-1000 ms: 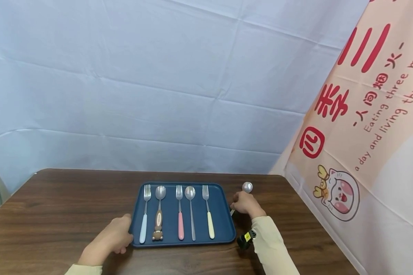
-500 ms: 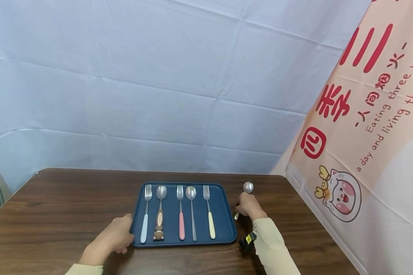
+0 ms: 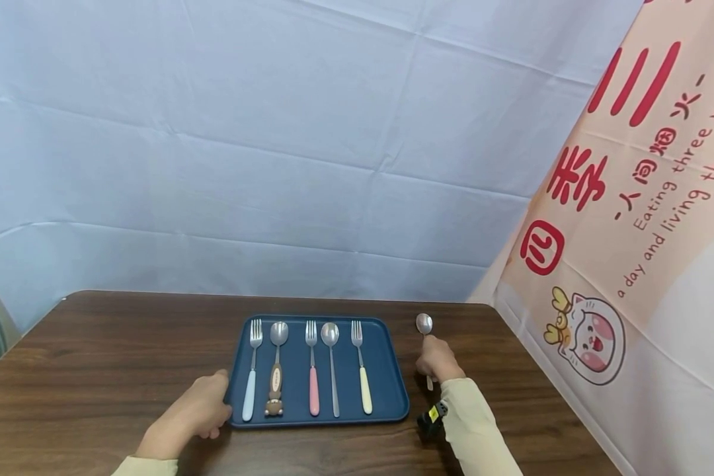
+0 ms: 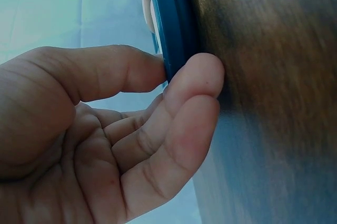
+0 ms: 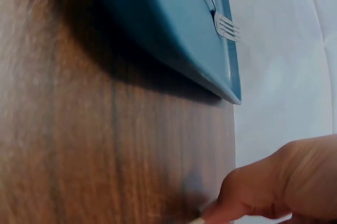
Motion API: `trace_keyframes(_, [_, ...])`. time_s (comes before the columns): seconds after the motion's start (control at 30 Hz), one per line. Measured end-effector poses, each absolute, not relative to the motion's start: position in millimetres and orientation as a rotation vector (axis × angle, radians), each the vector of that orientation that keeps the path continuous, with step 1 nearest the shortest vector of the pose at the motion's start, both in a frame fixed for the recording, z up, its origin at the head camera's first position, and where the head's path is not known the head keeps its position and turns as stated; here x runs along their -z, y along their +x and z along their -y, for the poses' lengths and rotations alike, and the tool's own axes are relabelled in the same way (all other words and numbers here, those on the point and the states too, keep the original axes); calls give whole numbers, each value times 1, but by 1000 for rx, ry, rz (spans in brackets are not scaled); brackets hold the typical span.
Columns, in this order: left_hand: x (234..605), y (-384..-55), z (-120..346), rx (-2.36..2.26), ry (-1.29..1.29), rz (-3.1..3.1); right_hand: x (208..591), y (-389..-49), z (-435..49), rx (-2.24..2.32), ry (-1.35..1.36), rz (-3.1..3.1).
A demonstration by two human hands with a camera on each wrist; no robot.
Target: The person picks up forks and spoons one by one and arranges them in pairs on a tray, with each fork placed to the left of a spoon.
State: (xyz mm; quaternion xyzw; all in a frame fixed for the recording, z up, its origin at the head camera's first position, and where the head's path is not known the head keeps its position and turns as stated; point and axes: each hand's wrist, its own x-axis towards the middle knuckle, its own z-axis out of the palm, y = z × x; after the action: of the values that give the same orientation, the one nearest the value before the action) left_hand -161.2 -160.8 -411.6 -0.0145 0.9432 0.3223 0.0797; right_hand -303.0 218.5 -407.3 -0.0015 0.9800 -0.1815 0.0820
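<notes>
A dark blue tray (image 3: 387,390) lies on the table with forks and spoons set in a row. My left hand (image 3: 199,406) pinches its left rim; in the left wrist view the thumb (image 4: 131,70) presses one side of the rim (image 4: 171,19) and the fingertips the other. To the tray's right, my right hand (image 3: 438,360) grips a metal spoon (image 3: 424,323) by its handle. The bowl points to the back, and the handle's pale end shows below the fingers. In the right wrist view only part of the right hand (image 5: 279,182) shows, at the lower right.
On the tray are a light blue fork (image 3: 249,396), a bear-handled brown spoon (image 3: 275,383), a pink fork (image 3: 313,390), a plain metal spoon (image 3: 333,377) and a pale yellow fork (image 3: 365,390). Behind the wooden table (image 3: 125,357) hangs a pale cloth (image 3: 244,165); a printed banner (image 3: 619,218) hangs right.
My right hand has moved the spoon a little to the right, away from the tray, and turned it more upright in view. The left hand has stayed at the tray.
</notes>
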Motion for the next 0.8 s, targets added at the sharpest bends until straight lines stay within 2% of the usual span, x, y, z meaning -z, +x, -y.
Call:
trace_keyframes(0.2, [411, -161, 161, -962, -43, -2821, 409, -303, -222, 544, 100, -2911])
trace_keyframes(0.8, [414, -160, 161, -982, -2, -2854, 414, -305, -227, 519, 91, -2898])
